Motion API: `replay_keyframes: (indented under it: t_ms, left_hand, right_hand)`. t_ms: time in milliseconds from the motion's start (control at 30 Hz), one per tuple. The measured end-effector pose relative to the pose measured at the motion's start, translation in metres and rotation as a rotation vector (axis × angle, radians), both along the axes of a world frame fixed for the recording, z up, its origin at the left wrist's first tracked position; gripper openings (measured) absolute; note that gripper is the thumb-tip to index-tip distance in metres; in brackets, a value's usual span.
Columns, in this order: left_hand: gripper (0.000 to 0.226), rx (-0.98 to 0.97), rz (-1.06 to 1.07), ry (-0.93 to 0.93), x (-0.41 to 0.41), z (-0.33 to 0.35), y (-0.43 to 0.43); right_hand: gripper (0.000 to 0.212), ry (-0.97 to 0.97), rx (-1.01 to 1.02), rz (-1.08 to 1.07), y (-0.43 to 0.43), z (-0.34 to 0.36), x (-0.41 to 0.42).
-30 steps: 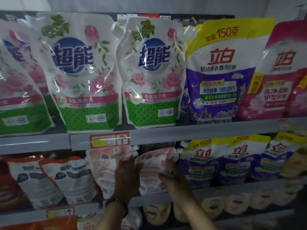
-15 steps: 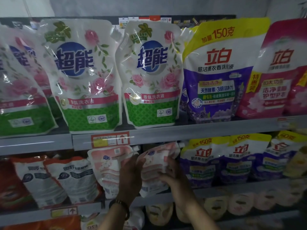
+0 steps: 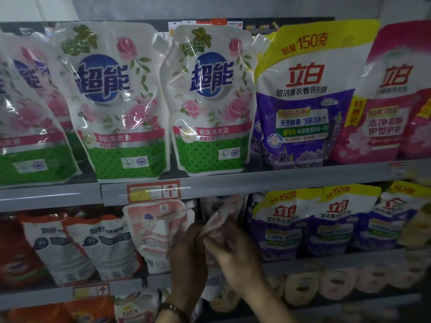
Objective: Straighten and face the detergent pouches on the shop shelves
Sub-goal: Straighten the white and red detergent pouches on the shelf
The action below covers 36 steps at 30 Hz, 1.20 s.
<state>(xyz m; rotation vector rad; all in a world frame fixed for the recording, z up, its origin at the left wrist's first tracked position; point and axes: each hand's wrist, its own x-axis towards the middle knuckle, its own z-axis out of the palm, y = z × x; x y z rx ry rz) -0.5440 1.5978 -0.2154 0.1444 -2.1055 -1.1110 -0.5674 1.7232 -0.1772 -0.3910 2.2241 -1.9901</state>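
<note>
Lower centre of the frame, pink pouch edge-on (its face hidden), sticking up between left hand and right hand, both pinching it.

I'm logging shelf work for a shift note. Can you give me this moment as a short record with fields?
Activity: facing pouches on the middle shelf
Held item: pink-and-white pouch, twisted, front not facing out
Left hand: holds the pouch's left side; wristwatch on the wrist
Right hand: pinches the pouch's lower edge
Neighbour: pink pouch just left, front facing out
Upper shelf: rose-print pouches and purple pouch, upright, fronts out
</note>
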Motion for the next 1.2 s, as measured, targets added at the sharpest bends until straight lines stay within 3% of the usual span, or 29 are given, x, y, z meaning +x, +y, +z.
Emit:
replay_keyframes:
  t_ms: [200,333,500,567,600,700,767,900,1033,1200]
  left_hand:
    - [0.029,-0.116,0.042,-0.016,0.006,-0.009,0.017]
    - [0.023,-0.118,0.014,-0.082,0.008,-0.005,0.025]
    - [0.047,-0.041,-0.100,-0.058,0.011,0.001,0.035]
    - [0.033,-0.037,-0.155,-0.045,0.014,0.004,0.038]
    - [0.025,-0.028,-0.212,-0.034,0.016,0.006,0.039]
    - [0.038,0.123,-0.416,-0.055,0.023,0.009,0.040]
    - [0.036,0.186,-0.360,-0.083,0.021,0.005,0.033]
    - [0.024,0.299,-0.187,-0.157,-0.001,-0.006,0.002]
    - [0.018,0.587,-0.358,-0.274,-0.019,-0.009,-0.017]
    - [0.024,0.560,-0.476,-0.447,-0.034,-0.005,-0.036]
  right_hand:
    - [0.025,0.138,0.202,-0.084,-0.008,0.011,0.007]
    - [0.034,0.212,0.182,-0.241,-0.014,0.010,0.009]
    - [0.037,0.234,0.257,-0.384,-0.013,-0.003,-0.006]
    - [0.039,0.195,0.274,-0.397,-0.007,-0.007,-0.012]
    - [0.036,0.171,0.249,-0.396,-0.003,-0.008,-0.015]
    - [0.019,0.155,0.158,-0.348,0.010,-0.004,-0.022]
    - [0.011,0.192,0.164,-0.299,0.018,0.001,-0.028]
    - [0.026,0.271,0.214,-0.247,0.029,-0.001,-0.045]
    - [0.034,0.307,0.232,-0.159,0.041,0.005,-0.053]
    - [0.040,0.246,0.262,-0.039,0.052,0.007,-0.066]
